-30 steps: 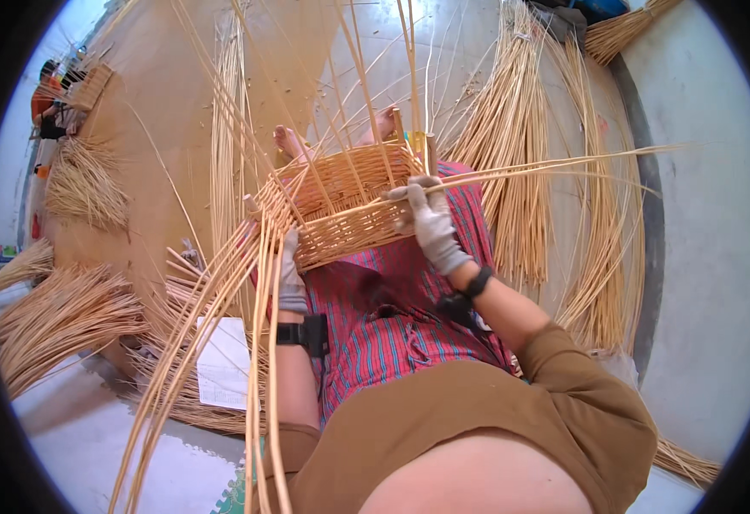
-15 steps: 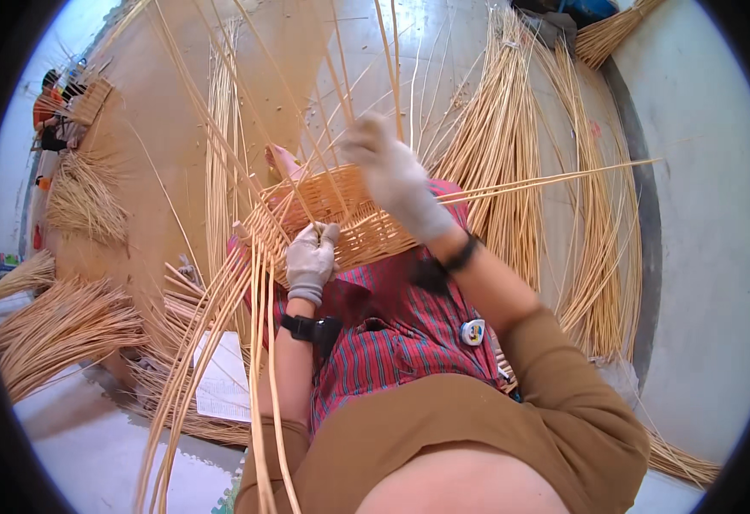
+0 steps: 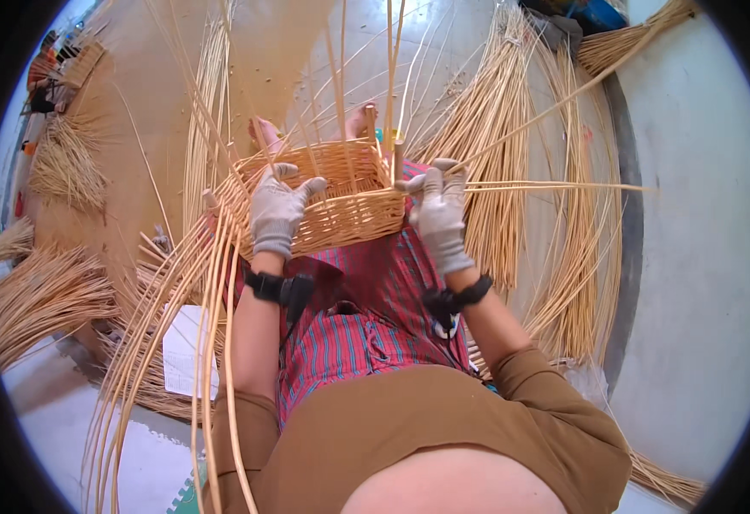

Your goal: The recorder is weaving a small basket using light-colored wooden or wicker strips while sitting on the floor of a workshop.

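Observation:
On my lap lies a half-woven rectangular wicker basket [image 3: 354, 218], its upright stakes rising from the far side and corners. Long loose willow rods [image 3: 221, 283] hang off its left end toward me. My left hand [image 3: 278, 210], in a pale work glove, grips the near-left rim of the basket, thumb toward its inside. At the near-right corner, my gloved right hand [image 3: 440, 210] is closed on a willow rod [image 3: 555, 107] that slants up to the far right. Two more rods [image 3: 555, 185] stick out rightward from that corner, behind the hand.
Large bundles of rods [image 3: 503, 128] lie on the floor to the right, beside a pale wall [image 3: 700, 214]. More bundles [image 3: 45, 291] are at the left, near a white paper sheet [image 3: 188, 351]. Another person [image 3: 43, 77] is at the far left.
My right hand has come down from above the basket to its near-right corner, bringing a rod out to the right. My left hand has shifted left along the rim.

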Tool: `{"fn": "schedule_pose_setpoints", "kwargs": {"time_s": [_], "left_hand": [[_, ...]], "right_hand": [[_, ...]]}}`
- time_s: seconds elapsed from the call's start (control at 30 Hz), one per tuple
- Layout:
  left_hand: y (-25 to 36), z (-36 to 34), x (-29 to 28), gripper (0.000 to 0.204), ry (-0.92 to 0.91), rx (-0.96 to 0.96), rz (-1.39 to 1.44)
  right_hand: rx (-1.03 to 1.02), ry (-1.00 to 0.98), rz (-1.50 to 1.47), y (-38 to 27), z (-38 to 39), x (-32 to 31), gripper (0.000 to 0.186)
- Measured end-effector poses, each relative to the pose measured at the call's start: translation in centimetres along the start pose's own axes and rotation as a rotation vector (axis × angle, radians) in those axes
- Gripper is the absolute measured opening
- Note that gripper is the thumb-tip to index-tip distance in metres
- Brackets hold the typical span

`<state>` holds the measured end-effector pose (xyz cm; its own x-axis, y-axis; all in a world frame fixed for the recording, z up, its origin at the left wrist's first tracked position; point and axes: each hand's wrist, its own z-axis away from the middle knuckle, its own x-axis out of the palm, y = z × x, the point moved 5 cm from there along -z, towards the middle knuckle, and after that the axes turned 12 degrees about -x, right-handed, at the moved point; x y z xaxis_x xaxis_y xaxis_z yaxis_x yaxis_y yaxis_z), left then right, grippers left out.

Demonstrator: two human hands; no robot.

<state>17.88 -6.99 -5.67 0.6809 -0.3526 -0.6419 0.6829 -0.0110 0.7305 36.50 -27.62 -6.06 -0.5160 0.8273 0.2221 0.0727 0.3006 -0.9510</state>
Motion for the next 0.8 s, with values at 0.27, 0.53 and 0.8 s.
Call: {"fn": "schedule_pose_setpoints", "kwargs": {"time_s": [0.27, 0.53, 0.8], "left_hand": [[2.9, 2.6, 0.2, 0.024, 0.079, 0.346, 0.698], [3.0, 3.1, 10.6, 0.036, -0.248, 0.054, 0.059], [4.1, 4.0, 9.4, 0.017, -0.336, 0.018, 0.205]], "right_hand": [[0.107, 0.048, 0.001, -2.4, -3.3, -4.6, 0.021], [-0.66, -0.324, 0.738, -6.9, -10.1, 4.9, 0.024], [-0.648, -0.565, 1.249, -1.0, -6.5, 0.7, 0.021]]}}
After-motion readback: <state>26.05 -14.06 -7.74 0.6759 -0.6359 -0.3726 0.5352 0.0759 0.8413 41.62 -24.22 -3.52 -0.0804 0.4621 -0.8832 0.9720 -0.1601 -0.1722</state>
